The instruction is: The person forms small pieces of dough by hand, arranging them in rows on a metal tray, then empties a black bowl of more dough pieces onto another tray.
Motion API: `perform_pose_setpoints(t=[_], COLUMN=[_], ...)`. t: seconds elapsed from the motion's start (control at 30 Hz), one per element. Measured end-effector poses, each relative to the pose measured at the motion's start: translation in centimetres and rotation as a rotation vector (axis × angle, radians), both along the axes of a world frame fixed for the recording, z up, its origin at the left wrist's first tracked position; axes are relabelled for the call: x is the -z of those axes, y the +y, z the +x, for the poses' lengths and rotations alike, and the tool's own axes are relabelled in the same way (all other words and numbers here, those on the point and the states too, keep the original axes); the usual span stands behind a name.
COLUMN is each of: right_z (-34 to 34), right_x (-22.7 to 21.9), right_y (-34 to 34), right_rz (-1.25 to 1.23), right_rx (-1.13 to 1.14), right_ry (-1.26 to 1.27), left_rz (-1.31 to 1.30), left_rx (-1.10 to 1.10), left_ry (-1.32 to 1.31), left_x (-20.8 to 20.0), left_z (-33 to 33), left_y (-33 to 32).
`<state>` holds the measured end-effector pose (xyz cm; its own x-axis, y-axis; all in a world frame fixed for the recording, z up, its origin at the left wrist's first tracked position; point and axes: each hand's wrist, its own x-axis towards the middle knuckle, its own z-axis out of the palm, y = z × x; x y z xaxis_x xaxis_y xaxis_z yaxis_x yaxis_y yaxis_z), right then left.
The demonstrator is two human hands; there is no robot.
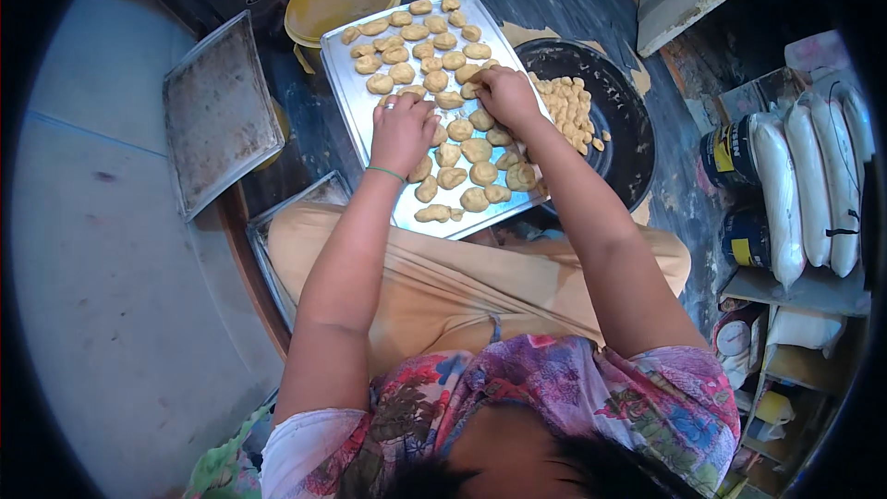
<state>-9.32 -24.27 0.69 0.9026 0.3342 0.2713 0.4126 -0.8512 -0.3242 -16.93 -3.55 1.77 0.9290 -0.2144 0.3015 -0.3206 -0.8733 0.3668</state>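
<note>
A silver baking tray (353,103) slants across my lap and the floor, with rows of lumpy yellow-brown dough pieces (477,150) on it. Over the tray's left half, my left hand (405,134) is closed, its fingers curled down around a dough piece that it mostly hides. My right hand (510,97) pinches a dough piece near the tray's right edge, thumb and fingers together. Right beside the tray stands a wide black basin (636,143), partly covered by the tray and my right forearm. Many smaller dough bits (565,103) lie heaped in it.
A yellow bucket (344,2) stands behind the tray's far left corner. At the left leans a worn, empty metal tray (222,115). Long white filled plastic bags (781,194) and dark tubs (745,238) occupy the right-hand shelves. Torn cardboard (640,81) shows under the basin.
</note>
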Motion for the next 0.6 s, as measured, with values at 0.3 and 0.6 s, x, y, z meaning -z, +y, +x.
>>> perform_pose_setpoints(t=[0.3,0.6], right_z=[2.5,3.8], right_x=[-1.0,-1.4], right_y=[1.2,5.5], right_rz=[0.181,0.113], right_rx=[0.031,-0.068], right_ry=[0.086,0.037], left_rz=[-0.046,-0.030], left_rx=[0.059,-0.286], left_ry=[0.029,0.045], left_x=[1.3,-0.5], left_z=[0.9,2.4], left_y=[0.1,2.3])
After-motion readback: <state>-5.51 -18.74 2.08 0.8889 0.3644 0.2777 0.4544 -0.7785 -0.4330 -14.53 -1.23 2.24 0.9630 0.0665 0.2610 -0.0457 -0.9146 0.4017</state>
